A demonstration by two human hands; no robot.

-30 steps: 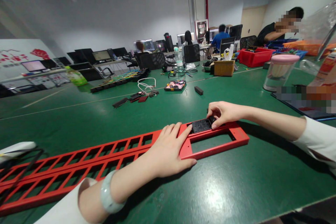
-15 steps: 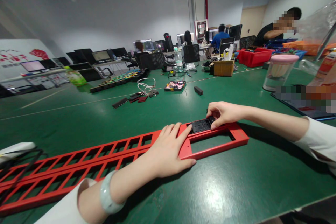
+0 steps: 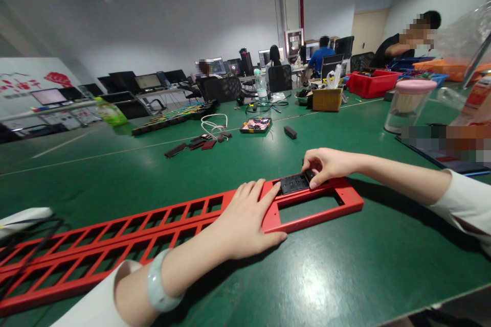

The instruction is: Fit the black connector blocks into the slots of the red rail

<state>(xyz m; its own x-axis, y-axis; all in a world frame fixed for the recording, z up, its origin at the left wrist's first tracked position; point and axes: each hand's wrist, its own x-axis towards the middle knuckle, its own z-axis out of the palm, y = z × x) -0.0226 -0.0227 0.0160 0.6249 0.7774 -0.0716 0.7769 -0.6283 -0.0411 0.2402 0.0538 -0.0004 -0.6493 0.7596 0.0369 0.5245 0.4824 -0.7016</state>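
Observation:
A long red slotted frame lies across the green table, running from the left edge to right of centre. My left hand rests flat on it with fingers spread, one fingertip close to a black plastic module. That module sits in the upper opening at the frame's right end. My right hand pinches the module's right end between thumb and fingers; part of the grip is hidden behind the hand. Below the module, the larger lower opening shows the table through it.
Dark flat pieces and a white cable lie beyond the frame. Farther back are a small tray of parts, a black block and a bottle. A pink-lidded jar stands right. Black cables cross the frame's left end.

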